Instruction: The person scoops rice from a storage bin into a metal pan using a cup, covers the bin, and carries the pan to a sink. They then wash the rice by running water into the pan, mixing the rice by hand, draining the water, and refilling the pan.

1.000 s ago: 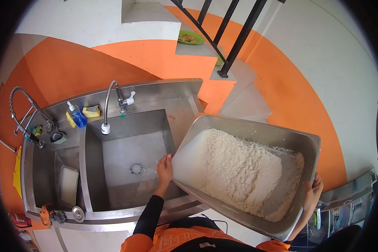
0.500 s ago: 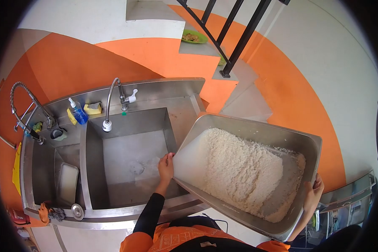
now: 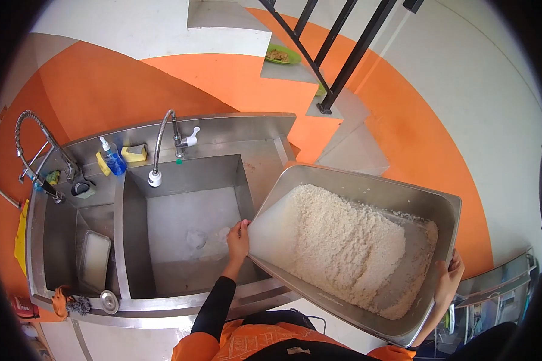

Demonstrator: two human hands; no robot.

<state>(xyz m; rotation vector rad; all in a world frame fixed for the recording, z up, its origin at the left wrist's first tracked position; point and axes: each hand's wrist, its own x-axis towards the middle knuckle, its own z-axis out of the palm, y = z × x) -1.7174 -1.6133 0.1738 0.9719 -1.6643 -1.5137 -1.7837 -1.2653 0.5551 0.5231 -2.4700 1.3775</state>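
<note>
I'm holding a deep rectangular steel pan (image 3: 403,201) of white grain (image 3: 343,246), left end down, right of the grey steel sink (image 3: 135,240), left hand (image 3: 238,240) and right hand (image 3: 448,278) gripping opposite ends; I'm seemingly draining cloudy water (image 3: 271,237), needing steady tilt next.

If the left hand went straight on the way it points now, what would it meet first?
The left hand grips the rim of the metal pan, so the pan comes first. Past it, the line seems to run toward the steel counter beside the large basin, though depth is hard to judge.
</note>
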